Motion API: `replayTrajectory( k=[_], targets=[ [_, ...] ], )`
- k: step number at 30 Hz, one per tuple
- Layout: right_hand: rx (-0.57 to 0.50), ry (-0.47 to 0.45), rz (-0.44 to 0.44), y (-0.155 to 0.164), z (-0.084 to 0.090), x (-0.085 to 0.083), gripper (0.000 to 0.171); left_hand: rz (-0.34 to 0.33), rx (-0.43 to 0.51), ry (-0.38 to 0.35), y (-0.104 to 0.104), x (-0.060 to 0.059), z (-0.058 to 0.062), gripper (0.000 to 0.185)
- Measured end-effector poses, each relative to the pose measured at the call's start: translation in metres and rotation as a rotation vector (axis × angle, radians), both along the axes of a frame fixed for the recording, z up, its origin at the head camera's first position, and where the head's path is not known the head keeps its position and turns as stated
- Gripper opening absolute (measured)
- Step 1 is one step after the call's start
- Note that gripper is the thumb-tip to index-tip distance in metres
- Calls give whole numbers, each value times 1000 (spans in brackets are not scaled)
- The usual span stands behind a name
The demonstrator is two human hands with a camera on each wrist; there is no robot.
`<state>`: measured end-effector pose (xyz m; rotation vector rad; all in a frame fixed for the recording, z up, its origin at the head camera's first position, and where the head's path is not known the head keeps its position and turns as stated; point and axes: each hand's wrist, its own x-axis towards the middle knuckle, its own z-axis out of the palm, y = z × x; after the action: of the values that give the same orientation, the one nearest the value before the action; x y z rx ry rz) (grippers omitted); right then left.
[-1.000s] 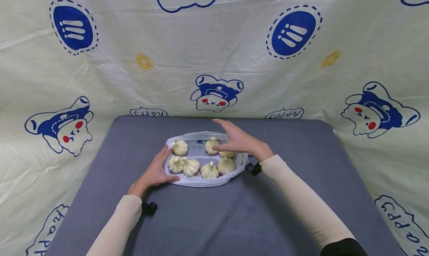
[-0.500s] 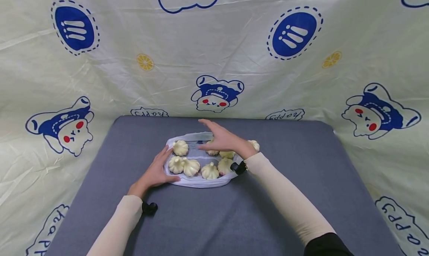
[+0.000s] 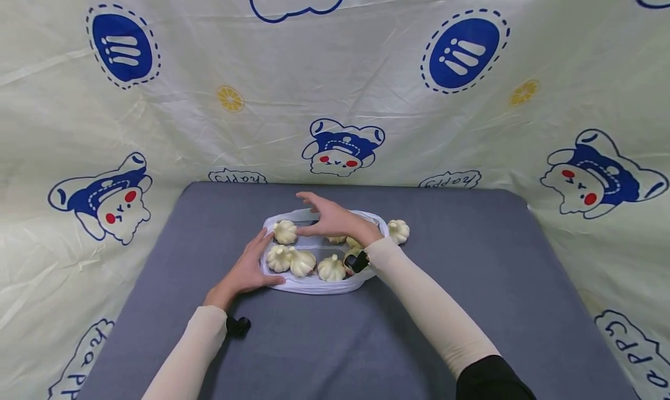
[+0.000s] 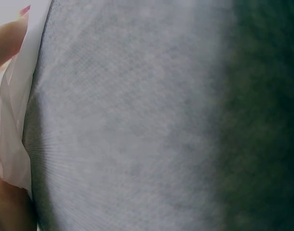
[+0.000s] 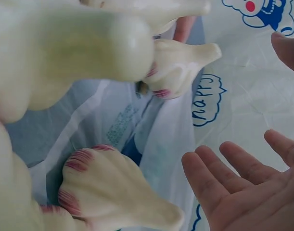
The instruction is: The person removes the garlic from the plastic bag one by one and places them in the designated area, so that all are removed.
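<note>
Several garlic bulbs point(image 3: 302, 263) sit in a white plastic bag point(image 3: 314, 286) with its mouth spread wide on the table. At the bag's left end, my left hand point(image 3: 248, 270) rests against the rim, thumb toward the front and fingers stretched along the side. In the left wrist view, thin plastic film point(image 4: 14, 139) lies beside its fingers. My right hand point(image 3: 335, 218) hovers over the back of the bag, fingers spread apart and holding nothing. Its thumb is close to the back-left garlic bulb point(image 3: 285, 232). My right forearm hides part of the bag's right side.
One loose garlic bulb point(image 3: 399, 231) lies outside the bag on its right. The table has a grey cloth point(image 3: 460, 260) over it. Behind it hangs a pale printed curtain point(image 3: 398, 115).
My right hand has moved left across the bag toward the back-left bulb, bringing the loose bulb at the right into view. My left hand stays at the bag's left end.
</note>
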<state>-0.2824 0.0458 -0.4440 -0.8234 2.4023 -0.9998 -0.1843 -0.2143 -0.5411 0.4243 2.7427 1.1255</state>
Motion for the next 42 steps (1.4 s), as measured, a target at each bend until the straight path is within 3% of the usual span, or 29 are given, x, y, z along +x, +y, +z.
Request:
replayTrajectory(
  k=[19, 28, 42],
  targets=[
    [23, -48, 75, -20, -33, -15, 74, -3, 1, -18, 0, 1, -10, 117],
    [44, -41, 104, -21, -32, -17, 58, -10, -6, -24, 1, -1, -7, 116],
    [65, -44, 126, -20, -39, -25, 56, 2, -3, -29, -2, -4, -5, 112]
  ],
)
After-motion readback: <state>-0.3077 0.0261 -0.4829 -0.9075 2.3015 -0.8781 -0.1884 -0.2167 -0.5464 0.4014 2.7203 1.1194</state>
